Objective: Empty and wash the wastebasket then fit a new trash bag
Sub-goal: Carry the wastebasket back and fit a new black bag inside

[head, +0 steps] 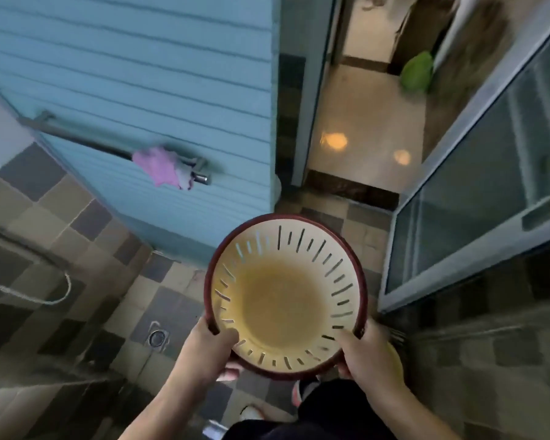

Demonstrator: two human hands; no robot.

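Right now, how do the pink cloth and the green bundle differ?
The pink cloth hangs on the door's towel bar; the green bundle sits on the floor beyond the doorway. The cloth looks small and flat, the bundle bulkier and rounded. Both are blurred.

the person is showing two bare forearms with no sleeves reaching the wrists, the left hand (208, 347) and right hand (367, 357) wearing no gloves, and is wearing dark trousers (331, 411) and light shoes with pink trim (302, 392).

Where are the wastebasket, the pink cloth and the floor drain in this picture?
wastebasket (280, 308), head view, on its bare yellow inner bottom.
pink cloth (158, 165), head view, on the middle of the cloth hanging over the rail.
floor drain (157, 338), head view, on its round metal cover.
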